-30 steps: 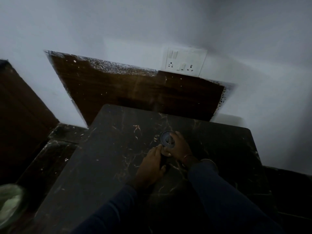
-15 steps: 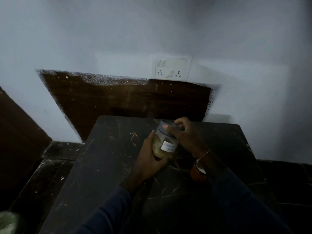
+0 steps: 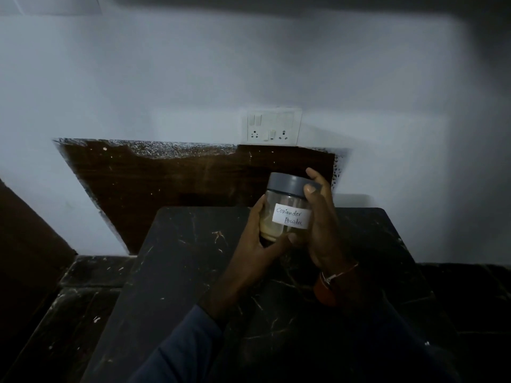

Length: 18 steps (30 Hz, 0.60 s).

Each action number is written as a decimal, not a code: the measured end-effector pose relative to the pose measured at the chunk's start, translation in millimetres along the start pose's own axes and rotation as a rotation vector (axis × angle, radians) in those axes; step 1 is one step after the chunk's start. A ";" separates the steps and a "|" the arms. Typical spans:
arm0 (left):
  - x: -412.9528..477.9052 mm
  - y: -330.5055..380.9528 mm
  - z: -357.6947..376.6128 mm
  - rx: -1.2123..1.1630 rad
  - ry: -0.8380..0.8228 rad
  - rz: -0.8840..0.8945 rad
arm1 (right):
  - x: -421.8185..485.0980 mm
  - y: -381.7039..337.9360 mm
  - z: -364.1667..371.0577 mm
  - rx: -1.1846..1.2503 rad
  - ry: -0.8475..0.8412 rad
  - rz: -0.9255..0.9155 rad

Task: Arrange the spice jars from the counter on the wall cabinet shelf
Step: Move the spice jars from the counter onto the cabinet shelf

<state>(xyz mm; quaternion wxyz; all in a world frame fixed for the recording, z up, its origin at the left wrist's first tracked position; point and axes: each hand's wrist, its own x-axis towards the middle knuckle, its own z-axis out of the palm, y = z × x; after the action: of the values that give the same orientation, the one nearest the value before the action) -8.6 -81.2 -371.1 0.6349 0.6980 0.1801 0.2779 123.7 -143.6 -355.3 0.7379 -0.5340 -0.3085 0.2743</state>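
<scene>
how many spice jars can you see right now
2: the coriander powder jar held up in both hands, and a reddish jar on the counter, partly hidden behind the right wrist. Others may be out of view.

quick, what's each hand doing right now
Left hand: closed around the clear glass coriander powder jar with grey lid.
Right hand: gripping the same jar.

A white paper label [image 3: 291, 216] stuck on the side of the clear spice jar [image 3: 284, 210] carries handwriting in dark ink on two lines: "Coriander" above and "Powder" below, the lower word set further to the right. The jar's grey lid [image 3: 290, 184] shows no writing. The white switch and socket plate [image 3: 270, 126] on the wall bears no lettering that can be read in this dim light.
</scene>
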 end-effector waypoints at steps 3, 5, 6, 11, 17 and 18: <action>-0.6 -0.4 0.8 -0.058 -0.011 -0.023 | -1.6 5.3 4.0 -0.036 0.058 0.017; -0.8 2.7 3.1 -0.085 -0.030 -0.094 | -1.6 12.9 4.9 -0.006 0.100 0.071; -0.4 5.8 4.7 -0.090 -0.036 -0.143 | -1.9 15.6 5.5 0.020 0.120 0.112; 4.0 11.2 6.8 -0.091 -0.080 -0.277 | -6.0 26.1 2.0 0.218 0.112 0.389; 5.7 17.2 0.6 -0.190 -0.095 -0.277 | -0.7 15.7 6.2 0.188 0.203 0.295; 6.3 18.6 0.5 -0.203 -0.096 -0.263 | 0.8 6.6 7.0 0.113 0.191 0.244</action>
<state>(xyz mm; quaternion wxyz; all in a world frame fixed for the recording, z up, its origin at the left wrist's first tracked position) -5.2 -80.2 -351.8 0.7409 0.6133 0.2102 0.1756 118.5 -136.8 -359.8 0.7539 -0.5487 -0.1541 0.3269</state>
